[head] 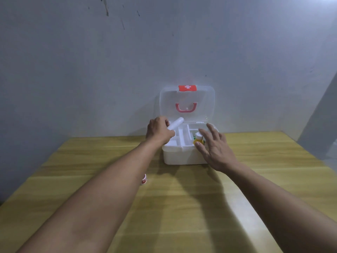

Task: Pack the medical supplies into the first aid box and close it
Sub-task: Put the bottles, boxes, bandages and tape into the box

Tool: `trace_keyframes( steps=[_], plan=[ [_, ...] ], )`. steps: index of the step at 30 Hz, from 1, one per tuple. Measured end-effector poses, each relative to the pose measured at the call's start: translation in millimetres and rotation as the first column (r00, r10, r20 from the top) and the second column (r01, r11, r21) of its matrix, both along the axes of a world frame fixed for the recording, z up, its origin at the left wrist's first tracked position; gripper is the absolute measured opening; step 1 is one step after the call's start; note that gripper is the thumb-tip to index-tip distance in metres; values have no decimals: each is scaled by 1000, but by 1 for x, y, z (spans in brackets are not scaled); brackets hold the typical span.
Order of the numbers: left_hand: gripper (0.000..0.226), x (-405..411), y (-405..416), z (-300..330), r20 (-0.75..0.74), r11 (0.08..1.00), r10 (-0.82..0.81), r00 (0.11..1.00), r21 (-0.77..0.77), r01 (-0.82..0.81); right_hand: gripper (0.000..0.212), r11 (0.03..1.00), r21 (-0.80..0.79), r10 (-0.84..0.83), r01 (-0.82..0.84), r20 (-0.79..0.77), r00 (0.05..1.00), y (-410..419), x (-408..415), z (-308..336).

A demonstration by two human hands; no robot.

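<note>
A white first aid box (pixel 179 157) stands open on the wooden table, its clear lid (pixel 187 99) upright with a red latch and pink handle. My left hand (pixel 158 130) is over the box's left side, shut on a white bandage roll (pixel 175 123) that points up and right. My right hand (pixel 215 147) hovers open over the box's right side, fingers spread. A small yellow bottle with a white cap (pixel 198 138) stands inside the right compartment, just beside my right fingers. A white divided tray (pixel 183 135) fills the box top.
A small red and white item (pixel 144 179) lies on the table, half hidden behind my left forearm. The wooden table (pixel 173 207) runs up to a grey wall just behind the box.
</note>
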State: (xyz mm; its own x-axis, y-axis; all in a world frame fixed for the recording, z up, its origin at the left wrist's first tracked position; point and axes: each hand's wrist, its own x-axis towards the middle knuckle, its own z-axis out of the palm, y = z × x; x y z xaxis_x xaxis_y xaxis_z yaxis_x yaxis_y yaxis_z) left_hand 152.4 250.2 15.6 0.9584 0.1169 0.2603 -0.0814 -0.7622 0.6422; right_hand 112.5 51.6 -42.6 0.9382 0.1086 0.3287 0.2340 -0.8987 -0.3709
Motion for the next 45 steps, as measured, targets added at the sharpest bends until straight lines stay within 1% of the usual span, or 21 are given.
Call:
trace_keyframes(
  steps=[4, 7, 10, 12, 13, 15, 18, 20, 21, 23, 25, 27, 30, 33, 35, 37, 38, 40, 42, 43, 45],
  plan=[
    [20, 9, -7, -4, -42, 991, -24, 999, 128, 29, 56, 1000, -16, -6, 6, -11, 1000, 2, 0, 1],
    [18, 12, -10, -6, -67, 986, -26, 997, 161, 37, 56, 1000, -27, -5, 5, -3, 1000, 3, 0, 1],
    [18, 11, -16, -10, -44, 986, 8, 999, 165, -1, 56, 1000, -26, -8, 8, 6, 1000, 2, 1, -1],
    [21, 11, -20, -11, -4, 981, 68, 998, 182, -66, 57, 1000, -11, -10, 10, 7, 1000, 3, 1, -2],
    [25, 10, -23, -9, -6, 982, 96, 995, 162, -94, 57, 1000, -6, -10, 10, 6, 1000, 3, 2, -2],
    [32, 9, -28, -6, -52, 990, 123, 991, 76, -119, 57, 1000, -5, -11, 11, 4, 1000, 3, 2, -2],
    [41, 8, -37, -2, -108, 992, 115, 987, -36, -120, 57, 1000, -5, -9, 9, 9, 1000, 2, 3, -3],
    [38, 9, -39, -3, -112, 993, 90, 990, -66, -98, 57, 1000, 0, -7, 7, 11, 1000, 2, 3, -3],
    [36, 10, -39, -5, -100, 996, 74, 992, -38, -78, 57, 1000, 0, -7, 7, 10, 1000, 2, 3, -3],
    [34, 7, -36, -8, -87, 995, 47, 995, 92, -39, 58, 1000, -5, -9, 9, 8, 1000, 2, 3, -3],
    [37, 3, -32, -13, -105, 977, 16, 994, 213, 6, 58, 1000, -6, -8, 8, 7, 1000, 2, 3, -3],
    [38, 1, -27, -18, -142, 966, -36, 989, 249, 71, 58, 1000, -8, -5, 5, 9, 1000, 2, 4, -3],
    [34, -2, -16, -19, -139, 980, -79, 987, 168, 102, 58, 1000, -14, -3, 3, 5, 1000, 3, 3, -3],
    [40, -10, 11, -13, -69, 995, -11, 998, 99, 18, 57, 1000, -11, -3, 3, -6, 1000, 3, 1, -3],
    [31, -17, 39, -12, -53, 997, 52, 997, 63, -49, 56, 1000, -6, -5, 5, -7, 1000, 3, 1, -3],
    [20, -28, 70, -15, -86, 992, 103, 991, 83, -96, 56, 1000, -2, -5, 5, -13, 1000, 4, 0, -3],
    [23, -34, 84, -17, -130, 988, 120, 984, 117, -105, 56, 1000, -2, -6, 6, -16, 1000, 4, 0, -3],
    [40, -47, 111, -26, -269, 978, 138, 953, 190, -88, 55, 1000, -11, -13, 12, -8, 1000, 4, 1, -2],
    [46, -60, 129, -37, -397, 967, 146, 906, 251, -46, 56, 1000, -21, -17, 17, 3, 1000, 4, 2, -3],
    [48, -66, 135, -44, -429, 961, 146, 891, 277, -25, 56, 1000, -23, -18, 18, 2, 1000, 4, 2, -3],
    [53, -74, 143, -57, -438, 953, 144, 887, 301, -5, 57, 999, -34, -20, 20, -4, 1000, 4, 3, -2]
  ],
)
